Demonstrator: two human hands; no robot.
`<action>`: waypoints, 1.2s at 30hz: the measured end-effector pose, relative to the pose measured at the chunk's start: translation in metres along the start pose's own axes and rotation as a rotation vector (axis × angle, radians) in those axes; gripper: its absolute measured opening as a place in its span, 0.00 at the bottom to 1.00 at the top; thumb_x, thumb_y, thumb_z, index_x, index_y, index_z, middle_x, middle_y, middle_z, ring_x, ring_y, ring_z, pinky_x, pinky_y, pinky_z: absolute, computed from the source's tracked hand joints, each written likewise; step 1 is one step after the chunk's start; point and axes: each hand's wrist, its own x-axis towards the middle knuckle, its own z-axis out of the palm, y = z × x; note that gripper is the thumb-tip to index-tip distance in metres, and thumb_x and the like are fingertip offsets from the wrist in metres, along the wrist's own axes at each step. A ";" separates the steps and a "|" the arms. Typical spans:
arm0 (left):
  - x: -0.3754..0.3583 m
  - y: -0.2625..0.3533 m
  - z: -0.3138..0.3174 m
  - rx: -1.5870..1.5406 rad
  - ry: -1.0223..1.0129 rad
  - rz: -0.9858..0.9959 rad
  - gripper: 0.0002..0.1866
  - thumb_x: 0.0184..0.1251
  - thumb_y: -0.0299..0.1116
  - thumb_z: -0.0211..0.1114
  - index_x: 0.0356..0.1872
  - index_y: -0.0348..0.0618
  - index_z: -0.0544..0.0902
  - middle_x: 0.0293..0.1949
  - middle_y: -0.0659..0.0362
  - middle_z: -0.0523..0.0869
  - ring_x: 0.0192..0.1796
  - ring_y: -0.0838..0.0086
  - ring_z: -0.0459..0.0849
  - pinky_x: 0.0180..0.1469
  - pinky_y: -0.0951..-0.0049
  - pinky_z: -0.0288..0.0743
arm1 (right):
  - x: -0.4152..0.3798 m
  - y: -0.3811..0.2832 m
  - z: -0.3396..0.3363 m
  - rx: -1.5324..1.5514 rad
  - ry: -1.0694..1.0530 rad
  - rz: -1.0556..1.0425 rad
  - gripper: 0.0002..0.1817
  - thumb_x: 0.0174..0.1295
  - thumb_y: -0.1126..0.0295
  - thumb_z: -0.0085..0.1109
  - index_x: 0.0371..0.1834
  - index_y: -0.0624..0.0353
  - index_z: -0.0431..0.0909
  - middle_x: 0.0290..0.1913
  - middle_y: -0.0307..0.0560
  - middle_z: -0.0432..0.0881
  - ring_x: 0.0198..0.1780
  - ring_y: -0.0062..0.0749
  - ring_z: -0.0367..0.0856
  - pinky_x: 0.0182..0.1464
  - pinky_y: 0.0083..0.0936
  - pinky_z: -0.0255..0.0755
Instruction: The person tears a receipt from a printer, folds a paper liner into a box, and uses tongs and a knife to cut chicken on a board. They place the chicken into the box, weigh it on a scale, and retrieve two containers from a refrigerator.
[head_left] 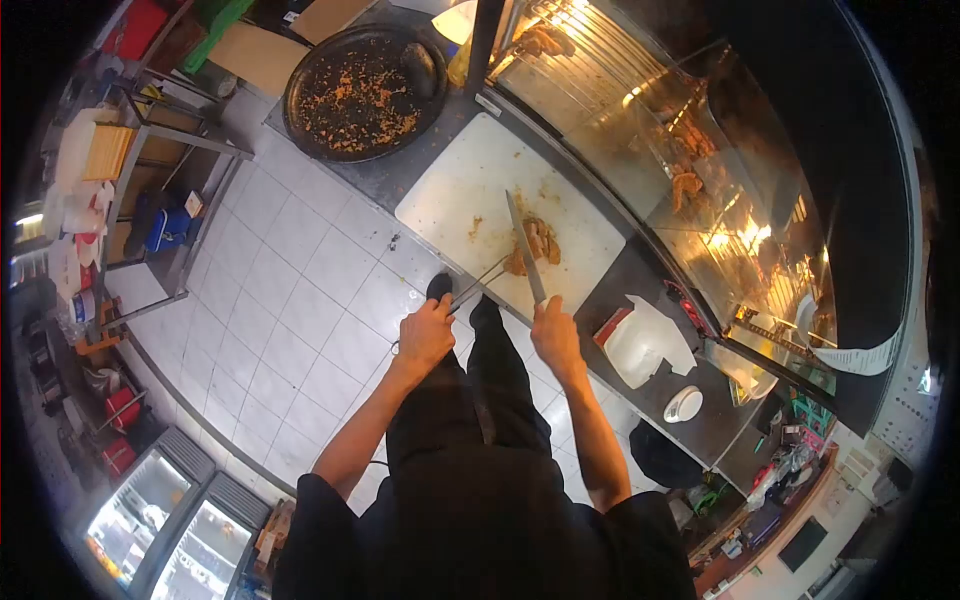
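Our right hand (557, 340) has its grip closed round the handle of a knife (522, 235), whose blade slants across the meat (541, 243); we cannot tell how deep it cuts. Our left hand (427, 340) grips a thin metal tool (478, 284), its far end at the near left edge of the meat. The meat sits in brown pieces toward the right side of a white board (450, 190), with crumbs scattered around it. The board lies on a dark table (617, 285). Beyond its left end we see a round black pan (415, 65) strewn with crumbs; to its right, a white box (645, 345) and a small tub (684, 404). Behind the board stands a lit glass cabinet (620, 130) with more food inside.
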 end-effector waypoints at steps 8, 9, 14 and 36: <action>0.003 0.002 0.004 -0.009 -0.082 -0.066 0.18 0.62 0.33 0.62 0.54 0.45 0.77 0.34 0.53 0.82 0.32 0.51 0.85 0.33 0.54 0.79 | 0.011 0.023 0.075 -0.004 0.085 0.035 0.16 0.72 0.61 0.45 0.43 0.67 0.61 0.24 0.72 0.79 0.29 0.70 0.80 0.30 0.55 0.74; 0.004 0.002 0.003 -0.006 -0.077 -0.068 0.18 0.62 0.32 0.62 0.54 0.44 0.77 0.34 0.53 0.82 0.32 0.51 0.85 0.33 0.54 0.79 | 0.015 0.026 0.080 -0.004 0.133 0.003 0.17 0.72 0.61 0.46 0.43 0.67 0.61 0.23 0.72 0.78 0.29 0.69 0.80 0.29 0.55 0.74; 0.010 -0.002 0.012 0.003 -0.063 -0.068 0.18 0.63 0.33 0.62 0.54 0.45 0.78 0.35 0.52 0.83 0.34 0.50 0.85 0.35 0.52 0.79 | 0.025 0.036 0.080 0.081 0.138 -0.009 0.17 0.71 0.62 0.47 0.42 0.68 0.60 0.22 0.73 0.77 0.28 0.71 0.79 0.27 0.55 0.72; 0.044 -0.004 -0.033 -0.007 -0.032 -0.038 0.14 0.58 0.35 0.64 0.43 0.40 0.81 0.31 0.44 0.83 0.39 0.46 0.83 0.41 0.49 0.75 | -0.063 0.136 -0.005 0.357 0.002 0.168 0.22 0.70 0.53 0.49 0.43 0.67 0.71 0.32 0.71 0.80 0.37 0.65 0.80 0.39 0.50 0.71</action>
